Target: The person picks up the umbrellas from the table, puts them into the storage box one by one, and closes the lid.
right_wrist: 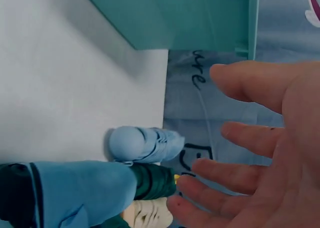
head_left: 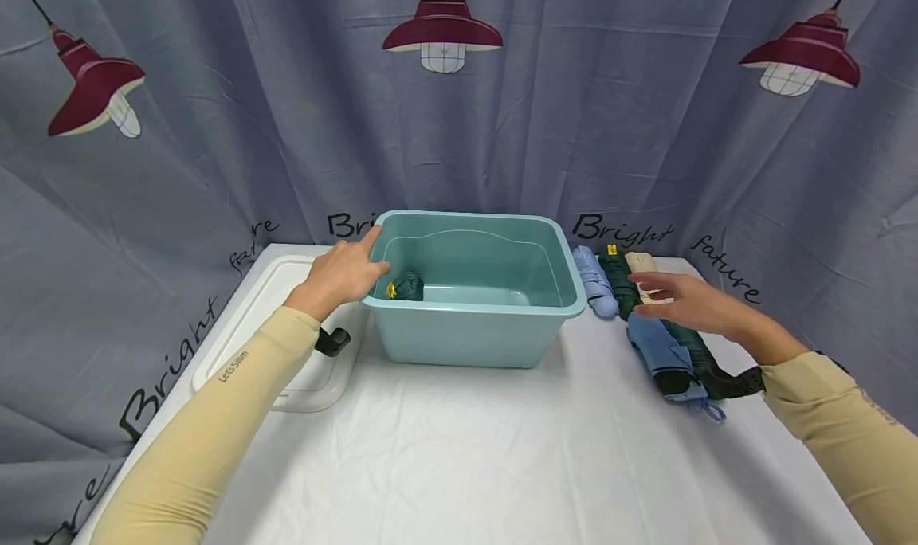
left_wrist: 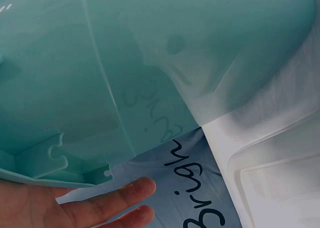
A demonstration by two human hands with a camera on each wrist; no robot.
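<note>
A teal plastic tub (head_left: 473, 322) stands mid-table with one folded dark green umbrella (head_left: 406, 287) inside at its left end. My left hand (head_left: 347, 270) rests over the tub's left rim with fingers straight; in the left wrist view the fingers (left_wrist: 107, 203) lie under the rim of the tub (left_wrist: 100, 87). My right hand (head_left: 684, 299) hovers open above a row of folded umbrellas: light blue (head_left: 595, 282), dark green (head_left: 621, 284), beige (head_left: 641, 264) and a blue one (head_left: 663, 354). In the right wrist view the spread fingers (right_wrist: 250, 138) hang over the light blue umbrella (right_wrist: 142, 144).
A white lid (head_left: 287, 330) lies left of the tub, with a black strap end (head_left: 332, 341) on it. A grey printed curtain (head_left: 459, 131) closes off the back and sides. White cloth (head_left: 466, 457) covers the table in front.
</note>
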